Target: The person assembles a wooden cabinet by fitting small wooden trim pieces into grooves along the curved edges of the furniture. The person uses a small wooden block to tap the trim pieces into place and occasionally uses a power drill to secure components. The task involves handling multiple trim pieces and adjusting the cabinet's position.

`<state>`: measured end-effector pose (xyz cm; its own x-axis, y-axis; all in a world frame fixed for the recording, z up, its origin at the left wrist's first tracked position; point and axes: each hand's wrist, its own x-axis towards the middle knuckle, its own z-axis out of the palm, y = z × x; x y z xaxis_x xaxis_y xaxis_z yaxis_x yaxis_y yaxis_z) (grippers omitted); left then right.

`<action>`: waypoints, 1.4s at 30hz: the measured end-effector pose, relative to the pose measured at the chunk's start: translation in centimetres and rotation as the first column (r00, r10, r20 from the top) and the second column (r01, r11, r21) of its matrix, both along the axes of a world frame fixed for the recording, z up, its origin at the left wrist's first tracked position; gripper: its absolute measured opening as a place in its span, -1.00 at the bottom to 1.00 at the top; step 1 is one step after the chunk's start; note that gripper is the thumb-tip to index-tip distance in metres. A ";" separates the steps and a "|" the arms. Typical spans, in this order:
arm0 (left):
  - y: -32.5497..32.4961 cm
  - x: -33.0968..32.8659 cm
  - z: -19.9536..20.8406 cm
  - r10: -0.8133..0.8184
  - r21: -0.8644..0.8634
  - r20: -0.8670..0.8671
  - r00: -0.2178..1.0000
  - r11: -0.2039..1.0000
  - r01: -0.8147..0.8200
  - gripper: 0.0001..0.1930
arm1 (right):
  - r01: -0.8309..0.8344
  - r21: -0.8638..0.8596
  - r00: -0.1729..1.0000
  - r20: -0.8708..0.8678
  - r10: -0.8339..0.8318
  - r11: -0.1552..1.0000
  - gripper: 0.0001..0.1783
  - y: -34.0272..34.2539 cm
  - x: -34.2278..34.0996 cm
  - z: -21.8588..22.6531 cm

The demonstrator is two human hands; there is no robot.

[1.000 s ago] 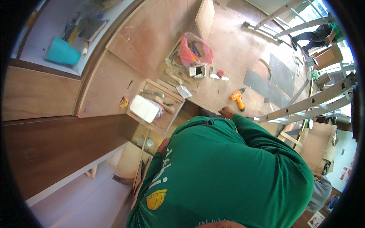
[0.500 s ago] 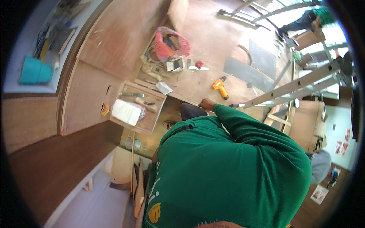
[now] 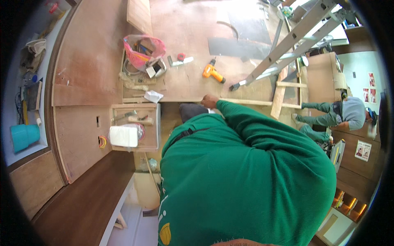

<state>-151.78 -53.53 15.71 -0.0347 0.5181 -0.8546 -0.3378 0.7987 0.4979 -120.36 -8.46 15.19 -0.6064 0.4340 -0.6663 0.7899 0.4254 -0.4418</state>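
My right hand (image 3: 209, 101), in a green sleeve (image 3: 262, 131), is by the front edge of the wooden platform (image 3: 180, 88), beside my dark-clad knee (image 3: 192, 110). Its fingers look curled; anything inside them is hidden. My left hand is out of view. Beyond the right hand, an orange cordless drill (image 3: 213, 74) lies on its side on the platform. Farther left are a red tape measure (image 3: 181, 56) and a metal square (image 3: 180, 62). A pink plastic bag (image 3: 143, 51) of tools stands behind them.
To the left, a wooden box (image 3: 154, 139) holds a white container (image 3: 124, 136) and brushes. An aluminium ladder (image 3: 283, 49) leans at the right, its foot on the platform near loose timber strips (image 3: 280, 92). Another person (image 3: 349, 112) bends at far right. A teal bucket (image 3: 24, 137) sits on a shelf.
My view has turned, so the platform, drill and bag now appear farther left, and the bent person at right has come into fuller view. My right hand stays by the platform edge.
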 end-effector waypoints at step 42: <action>18.6 18.1 -8.1 0.180 -0.446 -0.446 0.877 0.805 -0.392 0.20 | 0.511 0.332 0.771 0.231 -0.594 0.793 -0.28 24.0 13.9 -26.1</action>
